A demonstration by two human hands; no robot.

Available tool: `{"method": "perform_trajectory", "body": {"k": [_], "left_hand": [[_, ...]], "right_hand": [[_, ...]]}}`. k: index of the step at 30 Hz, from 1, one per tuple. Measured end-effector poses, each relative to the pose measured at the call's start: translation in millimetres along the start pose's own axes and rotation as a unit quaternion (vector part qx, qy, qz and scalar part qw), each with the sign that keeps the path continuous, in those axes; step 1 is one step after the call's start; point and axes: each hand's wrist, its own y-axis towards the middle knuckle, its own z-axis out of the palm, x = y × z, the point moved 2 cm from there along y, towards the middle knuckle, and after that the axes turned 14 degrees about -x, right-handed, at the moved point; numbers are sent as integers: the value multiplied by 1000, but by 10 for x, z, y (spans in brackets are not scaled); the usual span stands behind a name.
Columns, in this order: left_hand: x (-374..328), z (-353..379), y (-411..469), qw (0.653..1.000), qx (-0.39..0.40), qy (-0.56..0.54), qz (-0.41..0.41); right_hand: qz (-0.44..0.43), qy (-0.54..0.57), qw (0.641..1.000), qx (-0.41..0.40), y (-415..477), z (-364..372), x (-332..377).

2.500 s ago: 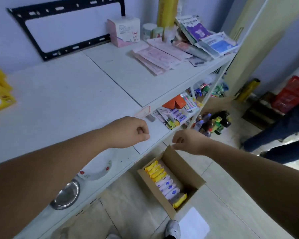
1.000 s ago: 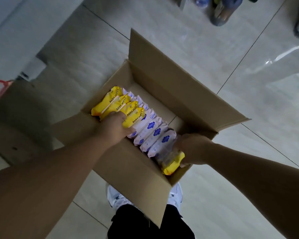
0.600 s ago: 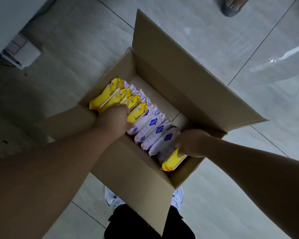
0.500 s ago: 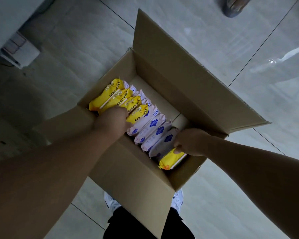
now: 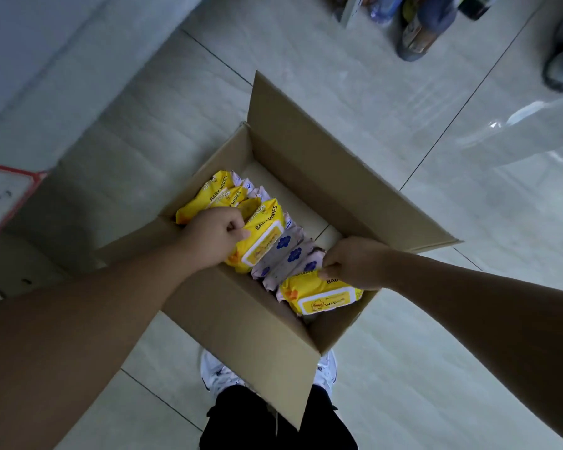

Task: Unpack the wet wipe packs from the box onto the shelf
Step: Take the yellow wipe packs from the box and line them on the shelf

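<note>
In the box [image 5: 241, 306], the left hand [image 5: 215, 237] grips a mid-row yellow pack [image 5: 264, 235]. The right hand [image 5: 355, 264] pinches the corner pack [image 5: 319, 297] by its edge, so it may slip or snag the pale packs [image 5: 290, 253].

Cannot see the fingertips of the left hand [image 5: 213, 238] behind its yellow pack [image 5: 264, 235], nor the lower halves of the pale packs [image 5: 288, 251] inside the box [image 5: 228, 316], nor read the small label on the second yellow pack [image 5: 319, 298] at the box's near right corner, nor name the blurred, cropped bottles [image 5: 420, 30].
</note>
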Motion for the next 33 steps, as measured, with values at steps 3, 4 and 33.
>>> {"method": "perform_trajectory", "body": {"k": [3,4,33], "left_hand": [[-301,-353,-79,999,17,-27,-4],[-404,-481,-104,999,21,-32,-4],[-4291,-6068,-3155,954,-273,-33,118]], "right_hand": [[20,18,999,-19,-301,-440,107],[22,33,999,-18,-410,-594,144],[-221,44,959,-171,-4503,-5998,3261]]}}
